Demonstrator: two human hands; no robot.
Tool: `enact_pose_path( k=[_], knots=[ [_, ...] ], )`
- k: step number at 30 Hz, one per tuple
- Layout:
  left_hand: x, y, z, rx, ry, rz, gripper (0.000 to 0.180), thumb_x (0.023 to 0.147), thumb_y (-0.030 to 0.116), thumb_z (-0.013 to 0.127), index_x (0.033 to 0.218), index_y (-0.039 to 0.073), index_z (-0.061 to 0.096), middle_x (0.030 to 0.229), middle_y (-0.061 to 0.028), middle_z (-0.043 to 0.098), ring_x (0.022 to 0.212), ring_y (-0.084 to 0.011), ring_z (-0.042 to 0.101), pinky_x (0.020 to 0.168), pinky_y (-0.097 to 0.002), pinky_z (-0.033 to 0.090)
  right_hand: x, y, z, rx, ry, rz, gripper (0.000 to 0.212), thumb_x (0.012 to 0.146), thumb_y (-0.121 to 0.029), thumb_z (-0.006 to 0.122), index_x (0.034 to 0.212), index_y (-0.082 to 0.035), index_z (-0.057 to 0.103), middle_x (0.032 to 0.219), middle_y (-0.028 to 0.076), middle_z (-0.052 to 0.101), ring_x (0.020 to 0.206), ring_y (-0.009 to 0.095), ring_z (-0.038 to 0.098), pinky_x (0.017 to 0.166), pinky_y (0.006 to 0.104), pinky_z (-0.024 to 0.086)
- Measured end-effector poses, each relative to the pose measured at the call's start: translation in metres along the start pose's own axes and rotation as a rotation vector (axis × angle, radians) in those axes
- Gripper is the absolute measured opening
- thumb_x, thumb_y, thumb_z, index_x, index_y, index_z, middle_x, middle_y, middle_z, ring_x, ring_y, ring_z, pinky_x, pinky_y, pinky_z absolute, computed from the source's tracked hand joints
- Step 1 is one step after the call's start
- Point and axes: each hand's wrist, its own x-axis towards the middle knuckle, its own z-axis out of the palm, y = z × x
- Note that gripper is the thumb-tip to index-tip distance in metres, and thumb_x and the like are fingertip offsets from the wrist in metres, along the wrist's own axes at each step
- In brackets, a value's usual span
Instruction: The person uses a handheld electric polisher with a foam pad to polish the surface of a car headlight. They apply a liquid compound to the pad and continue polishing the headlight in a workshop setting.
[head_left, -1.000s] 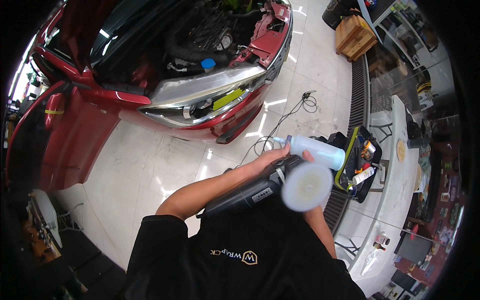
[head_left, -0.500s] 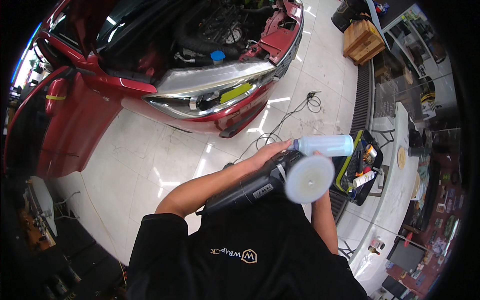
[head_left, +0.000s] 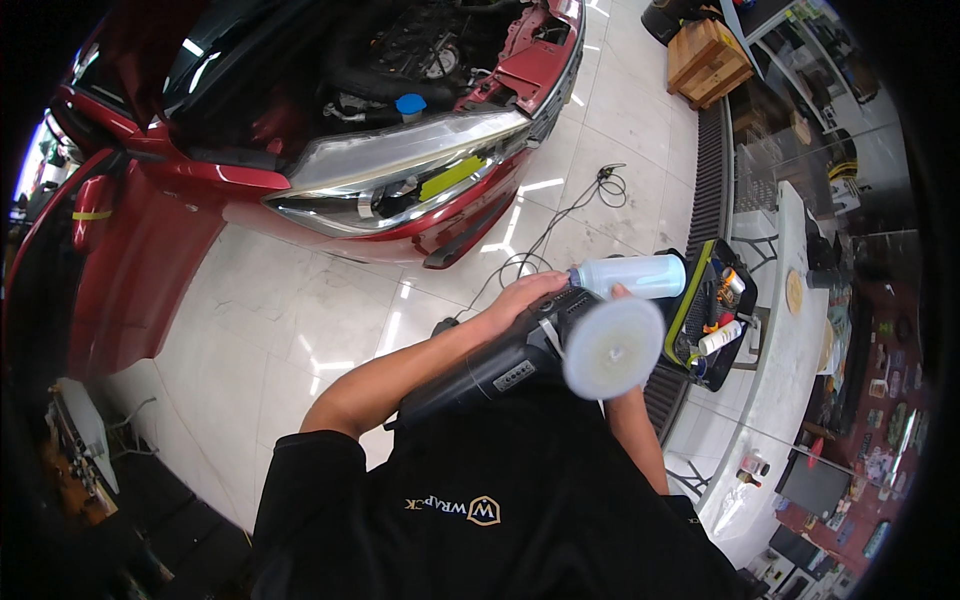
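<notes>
My left hand [head_left: 525, 295] grips the head of a black polishing machine [head_left: 490, 372] held across my chest. Its round white foam pad [head_left: 612, 347] faces up at me. My right hand [head_left: 619, 292] is mostly hidden behind the pad, with only a fingertip showing. It holds a translucent white squeeze bottle [head_left: 640, 275], lying level just above the pad with its nozzle pointing toward my left hand. My right forearm rises from below the pad.
A red car [head_left: 400, 170] with its bonnet open stands ahead on the glossy white tile floor. A black cable [head_left: 560, 220] trails over the tiles. To the right are a green-rimmed black tool tray [head_left: 715, 310], a floor grate [head_left: 712, 190], a white counter [head_left: 790, 370] and a wooden box [head_left: 705, 55].
The bottle has tipped from a slant to level and sits slightly higher above the pad. The view has shifted, so the car now sits further right. Both hands keep their hold.
</notes>
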Motion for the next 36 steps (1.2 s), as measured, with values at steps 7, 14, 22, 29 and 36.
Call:
enact_pose_path(
  k=[7,14,22,29,36],
  knots=[
    [-0.005,0.016,0.013,-0.030,0.001,-0.108,0.036,0.108,0.038,0.053,0.119,0.005,0.064,0.101,-0.0045,0.071,0.091,-0.0103,0.067,0.084,-0.0274,0.054,0.025,0.008,-0.002,0.030,0.056,-0.143,0.054,0.094,-0.023,0.069,0.134,0.006,0.048,0.118,0.027,0.066,0.114,0.038,0.067,0.101,0.0504,0.056],
    [-0.017,0.026,0.008,-0.106,-0.039,-0.171,0.065,0.107,0.057,0.046,0.140,0.003,0.057,0.126,-0.0122,0.068,0.115,-0.0195,0.066,0.104,-0.0378,0.052,0.041,-0.104,-0.008,-0.134,0.144,-0.740,0.057,0.096,-0.014,0.068,0.144,0.000,0.041,0.137,0.027,0.058,0.125,0.041,0.061,0.105,0.0539,0.052],
    [-0.014,0.049,0.019,-0.087,0.279,-0.208,0.062,0.103,0.054,0.054,0.134,0.000,0.062,0.121,-0.0137,0.073,0.105,-0.0251,0.072,0.098,-0.0400,0.056,0.019,-0.053,0.091,0.077,-0.279,-0.708,0.059,0.098,-0.028,0.069,0.146,-0.007,0.041,0.142,0.027,0.054,0.135,0.045,0.053,0.115,0.0550,0.042],
    [-0.011,0.030,-0.001,-0.127,0.271,-0.165,0.067,0.103,0.056,0.053,0.135,-0.002,0.061,0.123,-0.0164,0.072,0.109,-0.0272,0.071,0.101,-0.0414,0.055,0.015,-0.069,0.099,0.031,-0.342,-0.677,0.065,0.097,-0.040,0.067,0.144,-0.003,0.042,0.141,0.029,0.053,0.126,0.043,0.058,0.107,0.0552,0.049],
    [-0.010,0.029,-0.033,-0.344,-0.044,-0.169,0.067,0.101,0.057,0.051,0.136,0.001,0.061,0.123,-0.0227,0.071,0.100,-0.0347,0.074,0.084,-0.0463,0.062,-0.090,-0.221,0.061,-0.783,-0.170,-1.506,0.075,0.094,-0.051,0.057,0.138,0.010,0.047,0.133,0.031,0.056,0.119,0.039,0.061,0.106,0.0477,0.051]
  ],
)
